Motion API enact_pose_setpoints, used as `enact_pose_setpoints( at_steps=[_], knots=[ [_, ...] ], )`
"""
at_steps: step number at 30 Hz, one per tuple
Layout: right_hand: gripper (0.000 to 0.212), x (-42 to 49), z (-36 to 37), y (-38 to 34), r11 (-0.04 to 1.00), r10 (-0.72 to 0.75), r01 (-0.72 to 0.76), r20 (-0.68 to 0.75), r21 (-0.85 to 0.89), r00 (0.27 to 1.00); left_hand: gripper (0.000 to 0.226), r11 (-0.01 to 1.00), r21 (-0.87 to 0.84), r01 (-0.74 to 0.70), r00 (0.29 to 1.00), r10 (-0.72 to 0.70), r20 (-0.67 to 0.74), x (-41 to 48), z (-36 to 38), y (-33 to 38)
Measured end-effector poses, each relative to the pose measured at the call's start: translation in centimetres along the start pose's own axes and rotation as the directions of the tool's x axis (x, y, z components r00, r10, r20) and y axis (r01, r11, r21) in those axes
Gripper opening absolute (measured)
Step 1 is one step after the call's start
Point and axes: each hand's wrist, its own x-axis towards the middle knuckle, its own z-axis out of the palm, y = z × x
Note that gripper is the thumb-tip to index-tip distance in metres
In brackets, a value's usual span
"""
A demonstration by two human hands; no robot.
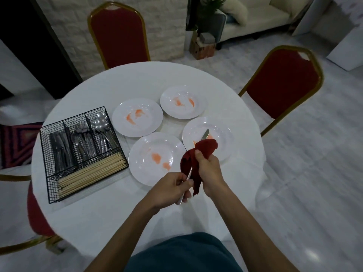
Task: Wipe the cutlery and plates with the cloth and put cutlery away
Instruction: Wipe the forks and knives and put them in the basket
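Note:
My left hand (172, 188) grips the handle of a silver knife (205, 134) whose blade tip sticks out past a red cloth (206, 147). My right hand (208, 166) holds that cloth wrapped around the middle of the knife, above the near right plate (222, 130). Several white plates with orange smears sit on the round white table (110, 213): one at the near middle (145, 154), one on the left (137, 116), one at the far side (181, 102). A black wire cutlery basket (59, 132) at the left holds knives, forks, spoons and wooden chopsticks.
Red chairs with gold frames stand around the table: one at the far side (117, 34), one at the right (284, 83), one at the near left (37, 218). A sofa and a plant stand in the background.

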Motion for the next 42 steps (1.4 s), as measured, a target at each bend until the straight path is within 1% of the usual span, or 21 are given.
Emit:
enact_pose_setpoints(
  at_steps=[2,4,6,8,10,11,13,14,16,17,18,19,20,21,24,28,34,36,38,42],
  knots=[
    [0.021,0.0,0.1,-0.4,1.000,0.016,-0.016,-0.004,0.007,1.000,0.025,1.000,-0.028,-0.014,0.999,0.012,-0.050,-0.1,0.1,-0.1],
    [0.026,0.7,-0.6,-0.9,1.000,0.020,-0.019,-0.043,0.006,0.999,0.027,0.999,-0.034,-0.025,0.997,0.023,-0.077,-0.5,-0.5,-0.3],
    [0.032,1.5,-1.5,-1.2,1.000,0.021,-0.020,-0.106,0.010,0.994,0.027,0.999,-0.011,-0.042,0.997,0.041,-0.069,-1.0,-1.1,-0.7],
    [0.028,2.1,-2.7,-2.0,0.998,0.011,0.002,-0.195,0.064,0.981,0.028,0.999,-0.011,-0.041,0.998,0.040,-0.054,-1.6,-1.4,-1.1],
    [0.024,2.6,-4.2,-3.2,0.990,0.011,0.028,-0.275,0.136,0.961,0.029,0.998,-0.065,-0.009,0.997,0.004,-0.077,-1.9,-1.9,-1.6],
    [0.026,3.0,-4.9,-3.6,0.988,0.016,0.030,-0.290,0.154,0.957,0.029,0.995,-0.100,0.003,0.994,-0.014,-0.105,-1.9,-2.2,-1.8],
    [0.034,3.2,-5.1,-3.8,0.988,0.013,0.027,-0.258,0.154,0.966,0.030,0.988,-0.156,0.004,0.985,-0.030,-0.167,-1.7,-2.5,-2.1],
    [0.038,2.8,-4.5,-3.7,0.988,0.010,0.024,-0.219,0.150,0.976,0.030,0.985,-0.172,-0.006,0.981,-0.027,-0.191,-1.5,-2.5,-2.1],
    [0.049,1.8,-2.8,-2.3,0.996,0.009,0.001,-0.116,0.088,0.993,0.029,0.985,-0.172,-0.034,0.977,-0.004,-0.215,-1.1,-2.0,-1.6],
    [0.053,0.9,-1.7,-1.5,1.000,0.016,-0.014,-0.051,0.027,0.999,0.029,0.986,-0.160,-0.044,0.976,0.008,-0.216,-0.8,-1.6,-1.1],
    [0.052,-0.1,-0.6,-0.7,1.000,0.011,-0.010,0.036,-0.024,0.999,0.030,0.988,-0.144,-0.048,0.977,0.017,-0.212,-0.4,-1.1,-0.8],
    [0.046,-1.1,0.3,0.0,0.998,0.004,0.005,0.122,-0.070,0.993,0.030,0.991,-0.126,-0.046,0.979,0.020,-0.204,-0.1,-0.7,-0.5],
    [0.039,-1.8,1.0,0.6,0.994,-0.004,0.023,0.174,-0.108,0.985,0.031,0.994,-0.104,-0.039,0.981,0.018,-0.195,0.2,-0.4,-0.3],
    [0.033,-2.0,1.4,1.0,0.992,-0.009,0.032,0.183,-0.122,0.983,0.032,0.996,-0.082,-0.033,0.982,0.017,-0.187,0.4,-0.2,-0.3],
    [0.027,-1.1,1.2,0.9,0.997,0.011,-0.002,0.123,-0.075,0.992,0.033,0.997,-0.068,-0.030,0.987,0.018,-0.161,0.3,-0.2,-0.7],
    [0.027,0.8,0.4,-0.3,0.999,0.008,-0.007,0.028,-0.034,1.000,0.031,0.998,-0.062,-0.026,0.993,0.019,-0.115,-0.3,-0.7,-1.0],
    [0.029,2.8,-0.8,-1.0,0.998,0.043,-0.040,-0.071,0.054,0.997,0.032,0.999,0.025,-0.020,0.997,0.022,-0.075,-0.3,-1.4,-1.2],
    [0.032,2.7,-1.6,-1.4,0.996,0.046,-0.039,-0.095,0.080,0.994,0.031,1.000,0.007,-0.010,0.996,0.011,-0.092,-0.4,-1.3,-1.5],
    [0.027,2.4,-2.5,-1.6,0.997,0.039,-0.032,-0.106,0.069,0.994,0.026,1.000,-0.010,-0.004,0.990,0.002,-0.139,-0.3,-1.0,-1.8],
    [0.026,1.6,-2.8,-1.0,0.995,0.076,-0.070,-0.089,0.066,0.993,0.014,0.996,0.089,-0.008,0.966,0.031,-0.255,0.0,-0.3,-2.3]
  ],
)
